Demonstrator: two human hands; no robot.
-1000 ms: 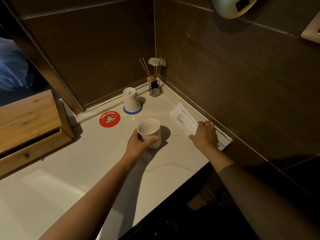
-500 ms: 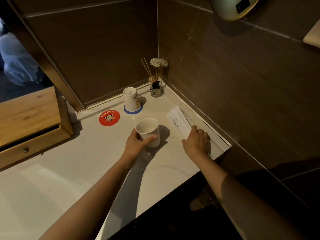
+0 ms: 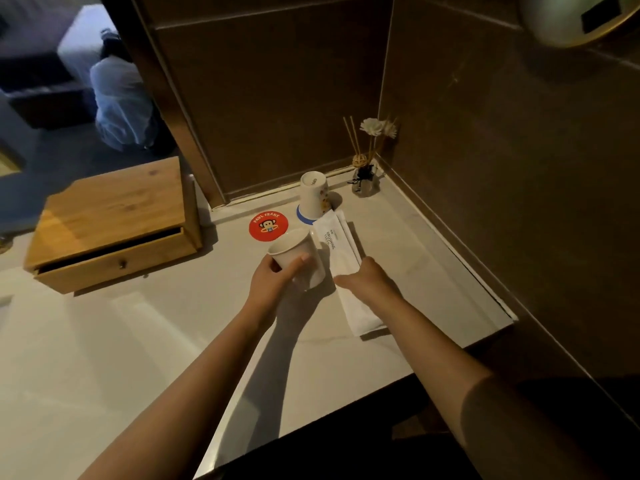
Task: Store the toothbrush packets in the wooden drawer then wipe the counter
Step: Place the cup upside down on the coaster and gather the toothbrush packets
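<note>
White toothbrush packets lie stacked on the pale marble counter, right of centre, with their near ends showing below my wrist. My right hand rests on their middle and grips them. My left hand holds an upright white cup just left of the packets. The wooden drawer box stands at the left, its drawer slightly pulled out.
A red round coaster lies behind the cup. An upturned white cup stands on a blue coaster near the back wall. A reed diffuser with white flowers fills the corner. The counter's edge runs diagonally at the lower right.
My right hand has slid the packets left from the right wall toward the cup. The view has shifted so the drawer box shows more fully. My left hand has kept the cup.
</note>
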